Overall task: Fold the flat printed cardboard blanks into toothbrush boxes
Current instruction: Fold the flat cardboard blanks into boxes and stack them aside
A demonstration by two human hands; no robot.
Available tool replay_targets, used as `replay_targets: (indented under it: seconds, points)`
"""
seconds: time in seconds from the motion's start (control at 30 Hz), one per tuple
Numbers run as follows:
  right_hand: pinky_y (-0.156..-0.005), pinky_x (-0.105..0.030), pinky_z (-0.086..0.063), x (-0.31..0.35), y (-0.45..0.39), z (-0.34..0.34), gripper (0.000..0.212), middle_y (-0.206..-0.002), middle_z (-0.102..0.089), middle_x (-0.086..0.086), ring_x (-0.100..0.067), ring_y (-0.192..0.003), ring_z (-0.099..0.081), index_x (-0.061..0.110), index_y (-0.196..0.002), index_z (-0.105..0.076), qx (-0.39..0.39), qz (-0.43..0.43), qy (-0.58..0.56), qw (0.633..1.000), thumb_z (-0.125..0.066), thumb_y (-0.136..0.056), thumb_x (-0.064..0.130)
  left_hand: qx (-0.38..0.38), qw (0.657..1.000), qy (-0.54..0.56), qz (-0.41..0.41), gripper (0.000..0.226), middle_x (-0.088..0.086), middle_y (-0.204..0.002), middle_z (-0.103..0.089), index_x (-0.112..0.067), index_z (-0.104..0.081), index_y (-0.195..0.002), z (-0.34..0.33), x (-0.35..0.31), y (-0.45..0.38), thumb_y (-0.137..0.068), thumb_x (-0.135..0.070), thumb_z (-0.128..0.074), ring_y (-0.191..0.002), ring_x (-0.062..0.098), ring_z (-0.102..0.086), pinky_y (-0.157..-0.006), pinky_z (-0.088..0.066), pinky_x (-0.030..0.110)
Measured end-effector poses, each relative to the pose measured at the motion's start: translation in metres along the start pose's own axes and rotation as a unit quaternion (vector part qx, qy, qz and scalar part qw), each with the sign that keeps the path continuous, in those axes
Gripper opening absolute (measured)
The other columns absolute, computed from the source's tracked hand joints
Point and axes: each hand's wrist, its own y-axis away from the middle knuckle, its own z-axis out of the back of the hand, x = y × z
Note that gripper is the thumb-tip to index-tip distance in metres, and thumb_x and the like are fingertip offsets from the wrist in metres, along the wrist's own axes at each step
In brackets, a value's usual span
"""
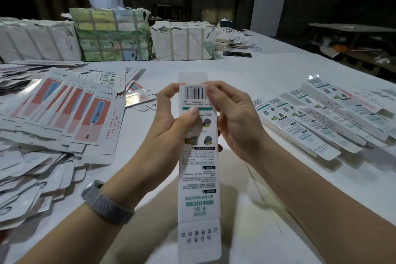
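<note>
Between left hand [173, 118] and right hand [233, 118], a long toothbrush box [198, 169] held lengthwise above the white table [246, 70] — barcode end away, far flap up, near flap open toward the body. Both hands closed on its upper part, left thumb pressed to the printed face, right fingers curled around the barcode end. Left of the left hand, fanned flat blanks [70, 109] — right of the right hand, a row of folded boxes [321, 122].
</note>
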Motion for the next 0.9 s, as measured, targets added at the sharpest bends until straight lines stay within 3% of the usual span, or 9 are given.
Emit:
replay_targets:
  seconds: [0.13,0.23,0.3,0.4,0.57,0.63,0.77,0.9]
  points:
    - [-0.075,-0.073,-0.042,-0.002,0.0,-0.002,0.022,-0.101,-0.061,-0.012,-0.036,-0.085,-0.057,0.016,-0.09,-0.073,-0.011,0.018,-0.016,1.0,-0.054,-0.094,0.026,-0.008,1.0,-0.023,-0.004,0.031,0.014,-0.096,-0.071,-0.048,-0.037,-0.121,-0.001,0.002,0.0,-0.096,-0.033,-0.047,-0.083,0.039,-0.072,-0.064,-0.059,0.038]
    - [-0.08,-0.064,-0.046,-0.001,0.0,-0.002,0.019,-0.106,-0.064,-0.005,-0.027,-0.09,-0.064,0.021,-0.094,-0.074,-0.01,0.044,-0.039,0.998,-0.056,-0.092,0.015,-0.004,1.0,-0.006,0.001,0.03,0.015,-0.098,-0.071,-0.046,-0.038,-0.121,-0.001,0.004,0.0,-0.096,-0.031,-0.048,-0.085,0.042,-0.071,-0.063,-0.059,0.038]
    - [-0.082,-0.058,-0.05,0.0,-0.001,-0.001,0.024,-0.1,-0.068,0.001,-0.028,-0.093,-0.065,0.024,-0.108,-0.065,-0.008,0.054,-0.049,0.997,-0.058,-0.09,0.01,0.001,1.0,-0.011,0.0,0.033,0.013,-0.098,-0.071,-0.053,-0.037,-0.12,-0.001,0.005,0.001,-0.099,-0.031,-0.047,-0.084,0.04,-0.072,-0.064,-0.059,0.037]
    - [-0.09,-0.051,-0.052,-0.001,-0.004,0.0,0.033,-0.094,-0.062,-0.002,-0.03,-0.098,-0.06,0.025,-0.112,-0.058,-0.022,0.057,-0.056,0.997,-0.061,-0.085,0.007,0.001,1.0,-0.008,0.0,0.05,0.007,-0.105,-0.073,-0.071,-0.028,-0.12,-0.003,0.008,0.003,-0.099,-0.029,-0.048,-0.084,0.038,-0.073,-0.068,-0.06,0.042]
    - [-0.079,-0.036,-0.054,0.005,-0.005,0.002,0.012,-0.083,-0.065,0.0,-0.02,-0.087,-0.066,0.019,-0.083,-0.069,-0.028,0.041,-0.051,0.997,-0.061,-0.086,0.011,0.001,1.0,-0.002,0.002,0.062,0.008,-0.107,-0.072,-0.076,-0.027,-0.124,-0.004,0.007,0.001,-0.095,-0.028,-0.053,-0.089,0.043,-0.071,-0.071,-0.06,0.051]
    - [-0.072,-0.032,-0.053,0.007,-0.006,0.004,0.017,-0.074,-0.063,0.003,-0.015,-0.078,-0.066,0.018,-0.073,-0.065,-0.02,0.014,-0.046,0.999,-0.06,-0.089,0.018,0.007,1.0,-0.027,0.005,0.059,0.011,-0.104,-0.071,-0.072,-0.029,-0.126,-0.005,0.008,0.002,-0.094,-0.029,-0.054,-0.089,0.044,-0.07,-0.073,-0.059,0.057]
    - [-0.064,-0.026,-0.053,0.012,-0.006,0.01,0.011,-0.072,-0.061,-0.001,-0.015,-0.072,-0.062,0.011,-0.079,-0.063,0.023,-0.034,-0.023,0.999,-0.059,-0.086,0.018,0.02,0.999,-0.05,0.009,0.06,0.013,-0.096,-0.072,-0.067,-0.028,-0.13,-0.009,0.008,0.004,-0.094,-0.027,-0.054,-0.086,0.043,-0.071,-0.075,-0.059,0.061]
    - [-0.063,-0.026,-0.055,0.018,-0.006,0.015,0.01,-0.075,-0.07,-0.005,-0.02,-0.073,-0.067,0.01,-0.081,-0.073,0.036,-0.034,0.011,0.999,-0.064,-0.082,0.015,0.027,0.999,-0.042,0.018,0.061,0.013,-0.091,-0.073,-0.07,-0.027,-0.128,-0.007,0.004,0.005,-0.093,-0.03,-0.056,-0.081,0.042,-0.072,-0.068,-0.06,0.049]
